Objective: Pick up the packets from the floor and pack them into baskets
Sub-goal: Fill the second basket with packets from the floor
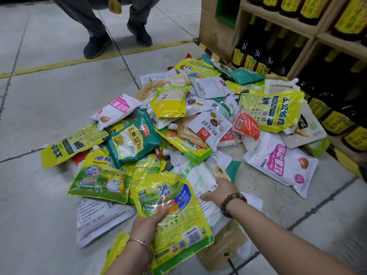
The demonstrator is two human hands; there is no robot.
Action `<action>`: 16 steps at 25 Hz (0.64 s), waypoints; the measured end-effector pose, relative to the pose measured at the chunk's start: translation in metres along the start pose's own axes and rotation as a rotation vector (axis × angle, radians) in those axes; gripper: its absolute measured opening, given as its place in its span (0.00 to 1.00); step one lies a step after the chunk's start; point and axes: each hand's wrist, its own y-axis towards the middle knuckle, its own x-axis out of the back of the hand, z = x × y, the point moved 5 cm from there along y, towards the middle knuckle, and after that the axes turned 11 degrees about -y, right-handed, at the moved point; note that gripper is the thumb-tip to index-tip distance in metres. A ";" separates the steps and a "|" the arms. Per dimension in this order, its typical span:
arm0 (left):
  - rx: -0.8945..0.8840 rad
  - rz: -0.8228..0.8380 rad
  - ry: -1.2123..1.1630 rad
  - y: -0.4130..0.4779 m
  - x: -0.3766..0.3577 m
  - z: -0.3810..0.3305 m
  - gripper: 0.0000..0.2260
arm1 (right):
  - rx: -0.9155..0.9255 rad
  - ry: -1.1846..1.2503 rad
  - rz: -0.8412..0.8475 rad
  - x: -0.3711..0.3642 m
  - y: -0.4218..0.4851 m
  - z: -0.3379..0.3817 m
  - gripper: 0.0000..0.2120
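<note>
**A:** Where did the hands stand at that point?

**B:** The left hand (149, 223) was grasping a glossy yellow-and-green plastic pouch (184, 221), thumb on its printed face and fingers behind its left edge, about halfway along. That pouch was lifted at the near edge of the heap of mixed foil and plastic packets (178, 120) on the grey tiled floor (59, 100).

**A:** And the other one?

**B:** The right hand (221, 192), the one with the brown bead bracelet (232, 204), lay on a flat white plastic pouch with green lettering (200, 179). I couldn't tell whether its fingers had pinched the pouch or only rested on it.

**A:** Which way did that white one lie?

**B:** Just beyond and to the right of the held pouch, which overlapped its left side. Its long axis ran away from the person, into the heap. The right hand was on its near right part, so it was clearly the nearer hand. My guess is the pouch would have to come out towards the person and to the right, clear of the overlap.

**A:** Any basket?

**B:** None in view. A wooden shelf unit (278, 18) stood on the right, and most of the heap was not yet picked up.
</note>
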 end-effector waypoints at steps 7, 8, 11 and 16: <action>-0.063 0.079 0.032 -0.024 -0.015 -0.022 0.09 | 0.039 0.490 -0.084 0.029 -0.034 -0.024 0.11; -0.085 0.092 0.035 -0.028 -0.019 -0.027 0.10 | 0.033 0.538 -0.130 0.042 -0.043 -0.032 0.10; -0.138 0.156 0.076 -0.052 -0.044 -0.043 0.07 | 0.041 0.589 -0.280 0.081 -0.077 -0.055 0.10; -0.294 0.343 0.155 -0.102 -0.102 -0.078 0.06 | 0.018 0.610 -0.544 0.153 -0.141 -0.072 0.09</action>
